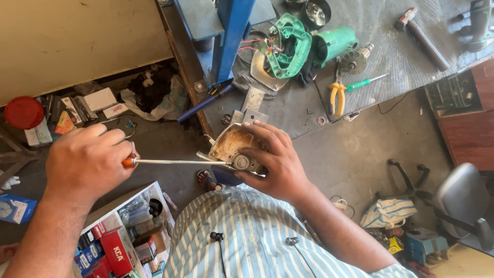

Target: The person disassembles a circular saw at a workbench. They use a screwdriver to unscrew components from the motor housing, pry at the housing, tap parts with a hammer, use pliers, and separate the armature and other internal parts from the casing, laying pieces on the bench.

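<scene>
Left hand [85,157] on screwdriver [170,161], at metal housing [231,144].

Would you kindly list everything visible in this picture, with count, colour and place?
screwdriver: one, orange handle, steel shaft, in the left fist
metal housing: one, grey, rusty inside, in the right hand
green tool casing: one, on the workbench
green motor body: one, beside the casing
pliers: one, yellow handles, on the workbench
green screwdriver: one, by the pliers
hammer: one, dark handle, far bench
blue stand: one, upright at bench edge
red lid: one, floor, left
boxes: several, red and mixed, lower left
chair: one, grey, right
left hand: one
right hand: one
</scene>
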Demonstrator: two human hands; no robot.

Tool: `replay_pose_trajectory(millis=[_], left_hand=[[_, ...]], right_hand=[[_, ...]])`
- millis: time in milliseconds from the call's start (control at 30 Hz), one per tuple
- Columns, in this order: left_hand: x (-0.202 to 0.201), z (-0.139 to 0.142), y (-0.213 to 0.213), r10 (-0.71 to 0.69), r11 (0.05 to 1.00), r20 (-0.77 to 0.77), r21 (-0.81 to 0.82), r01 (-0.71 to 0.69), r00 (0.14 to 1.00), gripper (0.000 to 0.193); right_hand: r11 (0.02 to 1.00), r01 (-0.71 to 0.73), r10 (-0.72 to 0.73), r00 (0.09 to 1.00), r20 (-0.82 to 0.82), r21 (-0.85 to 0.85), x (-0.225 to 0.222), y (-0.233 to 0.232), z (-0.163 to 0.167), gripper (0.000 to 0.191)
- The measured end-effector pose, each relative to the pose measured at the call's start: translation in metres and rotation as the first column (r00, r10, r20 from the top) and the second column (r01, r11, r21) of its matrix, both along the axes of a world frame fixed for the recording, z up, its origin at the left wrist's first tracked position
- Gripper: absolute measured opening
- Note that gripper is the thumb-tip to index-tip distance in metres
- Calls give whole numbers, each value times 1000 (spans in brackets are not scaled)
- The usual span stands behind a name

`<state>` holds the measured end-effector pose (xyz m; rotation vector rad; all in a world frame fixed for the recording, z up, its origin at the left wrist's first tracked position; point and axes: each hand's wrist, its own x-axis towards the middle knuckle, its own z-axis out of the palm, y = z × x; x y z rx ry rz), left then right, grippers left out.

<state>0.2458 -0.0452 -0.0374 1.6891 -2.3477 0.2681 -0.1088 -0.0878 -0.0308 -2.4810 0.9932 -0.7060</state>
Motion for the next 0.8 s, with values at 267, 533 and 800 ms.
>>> replay_pose_trajectory(millis=[267, 533, 800], left_hand=[[-5, -1, 0, 21, 1000, 1, -16, -21, 1000, 17], [-9, 1, 13, 46, 999, 4, -15, -46, 999, 15], [-18, 26, 21, 107, 980, 176, 149, -134, 979, 15]], right_hand=[[1000, 5, -5, 1000, 2, -4, -3, 1, 1, 39], [1000, -6, 7, 1000, 14, -26, -6, 11, 0, 40], [999, -7, 6, 1000, -27, -34, -9, 12, 8, 38]])
